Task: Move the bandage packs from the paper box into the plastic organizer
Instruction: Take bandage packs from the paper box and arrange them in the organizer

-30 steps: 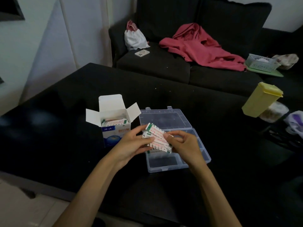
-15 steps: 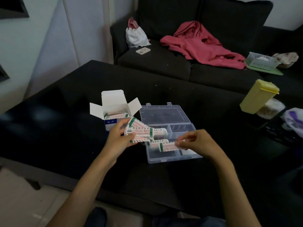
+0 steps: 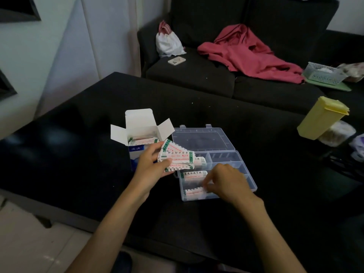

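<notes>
Dim, grainy room, soft daylight from the upper left, wide-angle bending at the edges.

My one head-worn view, forward and down, close over my table (image 3: 82, 154), sofa (image 3: 197, 75) beyond.

left hand (image 3: 151, 166) grips a fan of packs (image 3: 176, 155) beside the open box (image 3: 140, 134); right hand (image 3: 226, 181) sets a pack (image 3: 195, 193) in the organizer (image 3: 250, 180) (another pack (image 3: 194, 174) lies just behind).
</notes>
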A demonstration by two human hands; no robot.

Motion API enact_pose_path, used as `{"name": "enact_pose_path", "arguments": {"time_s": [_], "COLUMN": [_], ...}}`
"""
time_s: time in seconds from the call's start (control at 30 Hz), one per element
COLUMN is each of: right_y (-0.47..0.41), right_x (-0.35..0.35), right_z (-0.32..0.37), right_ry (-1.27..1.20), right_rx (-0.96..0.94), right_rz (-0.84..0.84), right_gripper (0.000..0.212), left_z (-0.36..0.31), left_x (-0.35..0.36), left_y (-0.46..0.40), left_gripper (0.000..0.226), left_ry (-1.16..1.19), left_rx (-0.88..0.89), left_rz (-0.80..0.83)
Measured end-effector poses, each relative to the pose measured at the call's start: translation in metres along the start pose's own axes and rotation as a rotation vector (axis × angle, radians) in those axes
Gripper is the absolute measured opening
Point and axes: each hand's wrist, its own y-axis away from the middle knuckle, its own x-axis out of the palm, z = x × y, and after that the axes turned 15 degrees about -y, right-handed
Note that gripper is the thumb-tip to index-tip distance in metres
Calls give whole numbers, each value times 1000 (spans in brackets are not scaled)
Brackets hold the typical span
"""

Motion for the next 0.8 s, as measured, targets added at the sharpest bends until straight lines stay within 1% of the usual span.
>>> {"name": "enact_pose_path", "arguments": {"time_s": [0.03,0.1,0.17,0.23,0.27,0.33,0.37,0.5,0.57,0.63,0.7,0.8], "right_y": [0,0,-1,-2,-2,0,0,-1,-1,0,0,-1], "right_x": [-2,-11,-22,-28,-27,-21,-16,-9,-12,-14,-14,-13], "right_z": [0,-3,-6,-4,-2,5,8,9,9,9,7,6], "right_ry": [-26,-181,-437,-714,-783,-755,-731,-816,-908,-1010,-1075,-1144], "right_rx": [0,19,42,45,36,-8,-41,-76,-38,59,152,230], "right_rz": [-4,-13,-83,-172,-178,-132,-121,-162,-128,-73,-7,63], "right_gripper": [9,3,5,14,19,28,27,8,4,7,7,9], "left_z": [0,-1,0,0,0,0,0,0,0,-1,-1,-2], "left_x": [1,4,6,9,11,15,16,18,16,15,14,13], "left_y": [-1,-2,-2,-2,-2,-1,-1,1,0,-1,0,1], "left_gripper": [42,40,39,41,42,43,42,38,37,37,37,30], "left_ry": [4,11,1,-19,-23,-15,-16,-33,-28,-33,-40,-46], "left_rx": [-2,-2,-1,-8,-15,-35,-40,-28,-25,-11,5,26], "left_rz": [4,13,41,80,102,141,159,220,231,235,236,235]}}
